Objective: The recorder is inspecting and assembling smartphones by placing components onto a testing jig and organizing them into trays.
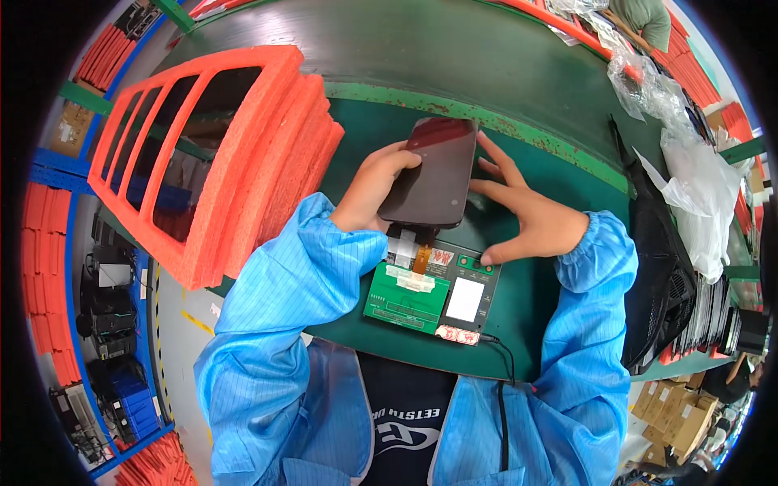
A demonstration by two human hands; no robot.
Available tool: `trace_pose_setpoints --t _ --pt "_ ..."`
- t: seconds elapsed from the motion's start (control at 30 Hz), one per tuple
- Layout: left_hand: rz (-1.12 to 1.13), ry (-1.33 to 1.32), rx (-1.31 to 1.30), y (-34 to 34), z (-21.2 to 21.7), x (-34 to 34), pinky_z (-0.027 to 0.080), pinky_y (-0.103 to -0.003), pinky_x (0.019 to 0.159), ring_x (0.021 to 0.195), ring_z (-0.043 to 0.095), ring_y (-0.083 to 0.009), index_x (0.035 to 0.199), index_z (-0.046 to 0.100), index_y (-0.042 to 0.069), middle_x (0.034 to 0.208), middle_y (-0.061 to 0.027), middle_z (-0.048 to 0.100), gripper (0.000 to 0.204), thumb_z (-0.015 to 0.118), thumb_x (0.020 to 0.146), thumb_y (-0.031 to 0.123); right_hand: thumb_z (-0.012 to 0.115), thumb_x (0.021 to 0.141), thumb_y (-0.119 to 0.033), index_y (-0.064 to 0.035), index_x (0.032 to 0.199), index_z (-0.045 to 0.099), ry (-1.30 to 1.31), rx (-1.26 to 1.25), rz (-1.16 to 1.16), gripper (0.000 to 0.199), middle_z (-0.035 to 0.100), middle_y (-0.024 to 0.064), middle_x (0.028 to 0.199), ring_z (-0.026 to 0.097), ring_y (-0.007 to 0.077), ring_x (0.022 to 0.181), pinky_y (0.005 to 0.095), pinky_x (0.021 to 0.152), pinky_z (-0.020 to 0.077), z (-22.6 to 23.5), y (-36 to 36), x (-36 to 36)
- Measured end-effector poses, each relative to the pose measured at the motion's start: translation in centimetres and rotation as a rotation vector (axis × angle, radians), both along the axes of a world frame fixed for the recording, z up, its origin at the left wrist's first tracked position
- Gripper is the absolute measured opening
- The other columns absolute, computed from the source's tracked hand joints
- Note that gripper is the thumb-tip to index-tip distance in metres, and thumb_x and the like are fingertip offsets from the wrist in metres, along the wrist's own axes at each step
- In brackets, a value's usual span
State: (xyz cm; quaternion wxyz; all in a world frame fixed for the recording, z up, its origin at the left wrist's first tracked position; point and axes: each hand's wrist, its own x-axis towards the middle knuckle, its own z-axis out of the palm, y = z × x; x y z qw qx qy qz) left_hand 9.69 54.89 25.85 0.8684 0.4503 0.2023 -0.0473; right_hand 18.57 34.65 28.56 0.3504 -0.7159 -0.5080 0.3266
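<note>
A dark, glossy phone screen (433,174) is tilted up over the green mat, its display unlit. My left hand (369,188) grips it along the left edge, with the thumb lying on its face. Just below the screen sits a tester box with a green circuit board (405,308) and a white display. An orange flex cable (422,259) held with tape runs from the board toward the screen's lower end. My right hand (539,217) has its fingers spread beside the screen's right edge. Its thumb rests at the small buttons (478,263) on the tester's upper right corner.
To the left leans a stack of red foam trays (271,162) with dark panels in the slots. A black cable (509,364) leaves the tester toward me. A black bag (660,300) and clear plastic wrapping (697,186) lie at the right. Another person (644,24) is at the far right.
</note>
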Motion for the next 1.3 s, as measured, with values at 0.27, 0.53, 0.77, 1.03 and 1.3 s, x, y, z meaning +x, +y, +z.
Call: trace_pose_setpoints --t 0.27,0.53,0.77,1.03,1.3 --pt "0.048 -0.029 -0.023 -0.1 0.1 -0.1 0.047 -0.030 0.077 0.088 0.057 -0.0171 0.114 0.048 0.003 0.098 -0.0083 0.056 0.036 0.046 0.080 0.013 0.076 0.060 -0.040 -0.0021 0.126 0.039 -0.194 -0.225 0.136 0.085 0.006 0.0232 0.141 0.001 0.0367 0.132 0.0477 0.105 0.0110 0.3 0.1 -0.1" --pt "0.090 -0.057 -0.002 -0.5 0.3 -0.1 0.047 -0.030 0.077 0.088 0.056 -0.0171 0.116 0.045 0.002 0.099 -0.0092 0.055 0.039 0.046 0.079 0.014 0.069 0.067 -0.038 -0.0093 0.125 0.043 0.004 -0.073 0.165 0.070 0.016 0.0198 0.140 0.004 0.0359 0.132 0.0484 0.105 0.0087 -0.8 -0.2 1.4" --pt "0.062 -0.099 0.012 -0.3 -0.2 0.0 0.046 -0.029 0.077 0.089 0.056 -0.0166 0.116 0.045 0.002 0.098 -0.0092 0.056 0.039 0.046 0.080 0.015 0.066 0.073 -0.035 -0.0087 0.122 0.046 0.103 -0.013 0.128 0.059 0.022 0.0168 0.139 0.007 0.0324 0.132 0.0474 0.105 0.0100 -1.4 0.0 1.7" --pt "0.052 -0.084 0.014 -0.4 0.2 -0.1 0.045 -0.027 0.078 0.087 0.056 -0.0157 0.114 0.046 0.001 0.097 -0.0086 0.056 0.037 0.046 0.080 0.016 0.067 0.072 -0.030 -0.0005 0.121 0.044 0.055 -0.034 0.136 0.061 0.021 0.0187 0.139 0.011 0.0323 0.132 0.0443 0.105 0.0107 -1.3 0.1 1.6" --pt "0.057 -0.102 0.025 -0.3 -0.5 0.1 0.045 -0.027 0.078 0.089 0.055 -0.0153 0.114 0.047 0.001 0.098 -0.0084 0.056 0.038 0.048 0.079 0.016 0.067 0.072 -0.031 -0.0008 0.120 0.045 0.048 -0.013 0.138 0.060 0.022 0.0183 0.139 0.012 0.0325 0.131 0.0442 0.105 0.0107 -1.7 0.0 1.7"
